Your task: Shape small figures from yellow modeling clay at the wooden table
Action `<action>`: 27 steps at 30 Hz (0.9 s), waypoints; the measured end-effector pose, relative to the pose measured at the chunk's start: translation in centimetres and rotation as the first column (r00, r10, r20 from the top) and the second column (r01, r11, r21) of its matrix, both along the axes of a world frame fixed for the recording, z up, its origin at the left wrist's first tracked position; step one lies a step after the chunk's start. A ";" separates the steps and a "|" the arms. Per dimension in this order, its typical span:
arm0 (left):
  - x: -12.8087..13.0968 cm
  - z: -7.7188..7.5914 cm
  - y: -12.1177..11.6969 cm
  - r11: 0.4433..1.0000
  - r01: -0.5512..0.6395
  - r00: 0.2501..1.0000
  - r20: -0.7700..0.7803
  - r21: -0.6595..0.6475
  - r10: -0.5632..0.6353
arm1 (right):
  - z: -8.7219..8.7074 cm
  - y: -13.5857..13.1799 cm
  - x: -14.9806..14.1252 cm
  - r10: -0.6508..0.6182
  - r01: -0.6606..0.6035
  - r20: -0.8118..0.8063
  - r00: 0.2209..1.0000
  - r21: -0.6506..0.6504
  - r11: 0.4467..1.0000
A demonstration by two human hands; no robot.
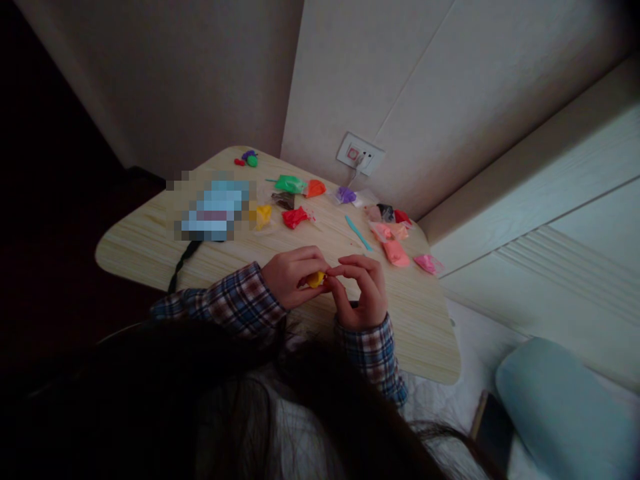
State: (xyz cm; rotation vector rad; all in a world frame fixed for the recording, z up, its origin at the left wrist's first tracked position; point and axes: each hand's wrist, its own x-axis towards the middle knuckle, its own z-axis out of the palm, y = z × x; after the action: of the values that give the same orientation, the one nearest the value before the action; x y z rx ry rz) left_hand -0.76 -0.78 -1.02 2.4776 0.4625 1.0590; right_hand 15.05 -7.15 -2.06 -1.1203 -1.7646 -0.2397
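Observation:
My left hand [293,275] and my right hand [361,290] meet over the near part of a light wooden table [150,240]. Between their fingertips they pinch a small yellow lump of clay [315,279]. Both hands are closed around it, with plaid sleeves at the wrists. My dark hair fills the bottom of the view.
Small bags of coloured clay lie across the table: green [290,183], orange [315,188], red [295,217], yellow [263,215], purple [345,195], several pink [395,252]. A teal plastic tool [358,233] lies among them. A wall socket [360,155] sits behind. A pale blue cushion [560,407] lies at the right.

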 end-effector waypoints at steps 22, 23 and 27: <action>-0.1 -0.3 0.3 0.996 -0.081 0.989 0.125 -0.035 0.085 | -1.5 0.1 0.1 0.045 -0.106 -0.431 0.901 -0.120 0.987; -0.1 -0.3 0.3 0.996 -0.085 0.987 0.131 -0.029 0.088 | -1.5 0.1 0.2 0.053 -0.116 -0.439 0.897 -0.118 0.986; -0.1 -0.2 0.3 0.996 -0.086 0.985 0.149 -0.023 0.089 | -1.4 0.1 0.2 0.077 -0.147 -0.500 0.863 -0.102 0.984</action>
State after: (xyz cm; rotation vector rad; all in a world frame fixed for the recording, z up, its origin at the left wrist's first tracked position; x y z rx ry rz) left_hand -0.87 -0.47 -1.27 2.3608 0.5352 1.2606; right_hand 15.29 -7.01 -3.42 -1.0550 -1.3879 0.2321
